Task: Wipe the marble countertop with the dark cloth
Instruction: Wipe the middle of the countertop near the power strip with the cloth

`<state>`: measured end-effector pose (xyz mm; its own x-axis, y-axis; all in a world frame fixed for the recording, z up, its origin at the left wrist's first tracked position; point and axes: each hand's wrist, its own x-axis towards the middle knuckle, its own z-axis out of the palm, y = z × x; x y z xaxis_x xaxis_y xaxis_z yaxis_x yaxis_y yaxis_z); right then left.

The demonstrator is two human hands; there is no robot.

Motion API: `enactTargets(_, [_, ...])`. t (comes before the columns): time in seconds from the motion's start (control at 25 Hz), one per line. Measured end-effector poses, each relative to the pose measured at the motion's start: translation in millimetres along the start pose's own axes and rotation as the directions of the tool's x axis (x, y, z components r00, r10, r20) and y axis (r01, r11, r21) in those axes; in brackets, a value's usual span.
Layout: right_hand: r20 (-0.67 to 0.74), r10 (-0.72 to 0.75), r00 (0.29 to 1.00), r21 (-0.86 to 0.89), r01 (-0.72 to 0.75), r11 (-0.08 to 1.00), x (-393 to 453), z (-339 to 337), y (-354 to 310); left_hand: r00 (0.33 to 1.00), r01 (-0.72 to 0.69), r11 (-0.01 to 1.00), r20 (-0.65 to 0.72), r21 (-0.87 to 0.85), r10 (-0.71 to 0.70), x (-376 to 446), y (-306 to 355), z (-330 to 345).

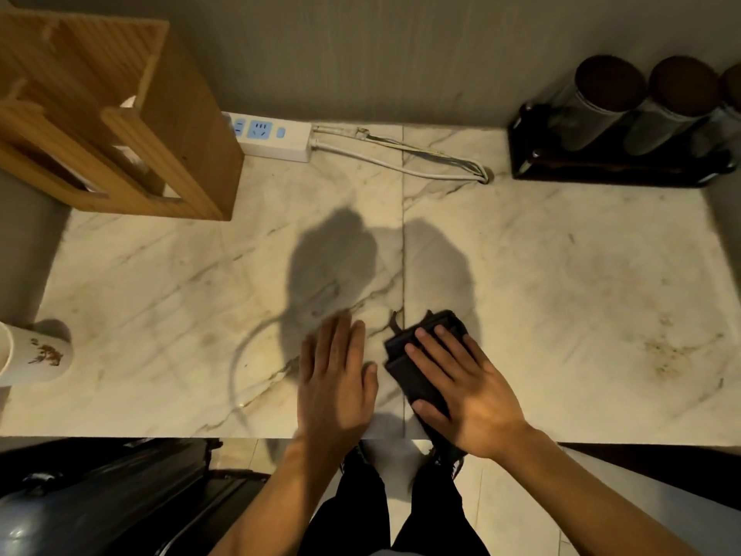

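A pale veined marble countertop (561, 274) runs wall to wall under warm, dim light, with a seam down its middle. The dark cloth (417, 371), folded into a thick pad, lies near the front edge at about five o'clock from the slab's centre; its near end is hidden under the right hand (467, 391), so its full outline cannot be made out. That hand lies flat on it, fingers spread, pressing rather than gripping. The left hand (337, 379), just beside the cloth at nine o'clock, is flat and empty on the bare marble, its fingertips blurred. At ten o'clock stands a wooden rack (120, 126), cut off by the frame, with a white power strip (272, 138) against it. At two o'clock, dark-lidded canisters (601, 110) sit in a black tray (601, 174); their contents are unreadable. A white cup (32, 355) is cropped at nine o'clock.
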<state>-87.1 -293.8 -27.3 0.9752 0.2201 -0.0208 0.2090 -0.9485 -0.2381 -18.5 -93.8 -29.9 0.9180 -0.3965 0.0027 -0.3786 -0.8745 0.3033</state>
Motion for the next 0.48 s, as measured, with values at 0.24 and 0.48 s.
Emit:
enactTargets(0.24, [0.138,-0.158,0.978,-0.037,0.164,0.986,21,-11,54,1.000,-0.028,0.999,0.000,0.025,0.028,10,29,12])
enactTargets(0.48, [0.150,-0.076,0.986,-0.054,0.085,0.995,60,-23,80,0.999,-0.040,0.997,-0.023,0.069,0.042,26,43,22])
